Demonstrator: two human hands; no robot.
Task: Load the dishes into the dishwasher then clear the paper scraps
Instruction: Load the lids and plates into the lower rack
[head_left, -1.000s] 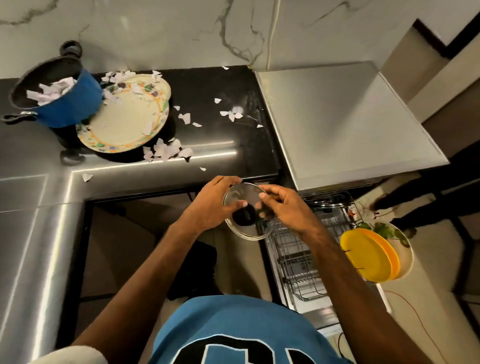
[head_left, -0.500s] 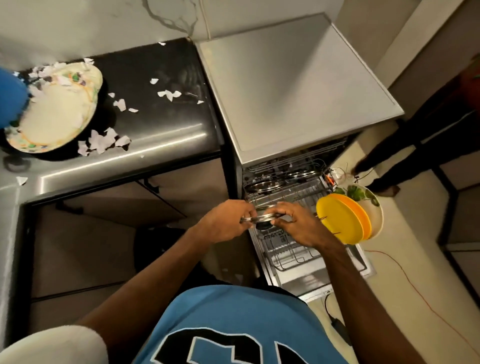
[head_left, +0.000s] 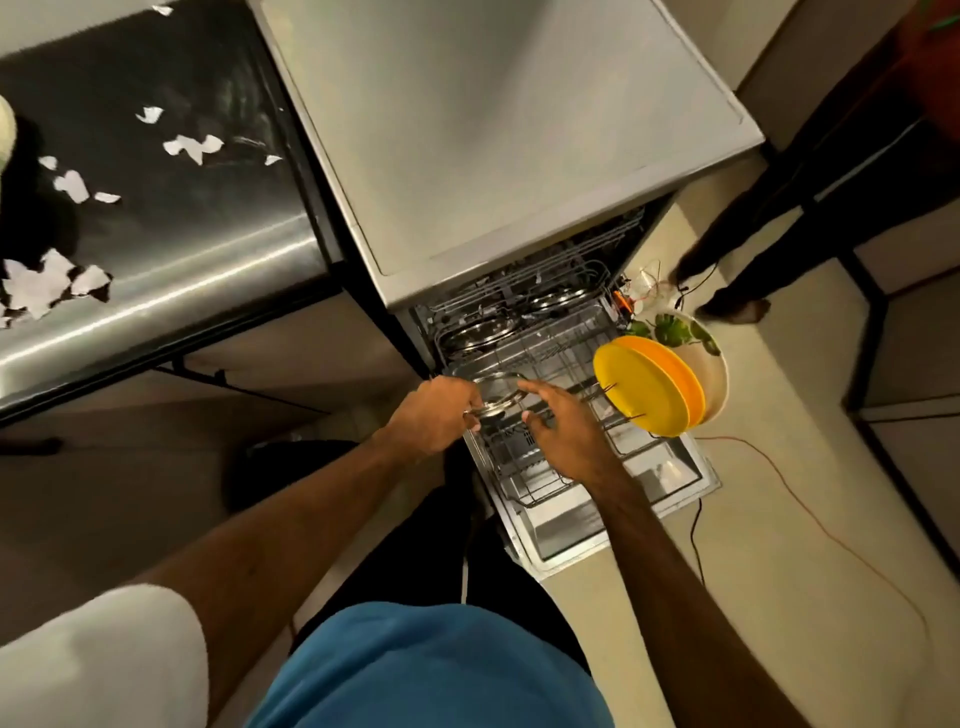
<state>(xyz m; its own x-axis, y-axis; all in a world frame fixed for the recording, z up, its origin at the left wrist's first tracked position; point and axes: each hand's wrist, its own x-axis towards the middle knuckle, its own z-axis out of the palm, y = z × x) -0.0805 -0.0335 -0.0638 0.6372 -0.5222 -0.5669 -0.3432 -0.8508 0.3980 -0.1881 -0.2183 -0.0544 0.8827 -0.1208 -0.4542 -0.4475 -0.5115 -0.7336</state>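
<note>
Glass lid (head_left: 497, 391) near edge-on, left hand (head_left: 434, 415), right hand (head_left: 566, 431) holding rim.

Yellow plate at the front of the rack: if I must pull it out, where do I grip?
Pinch the yellow plate by its top rim, coming from above: it stands on edge between the rack tines, an orange plate close behind, so probably only the rim is free.
</note>
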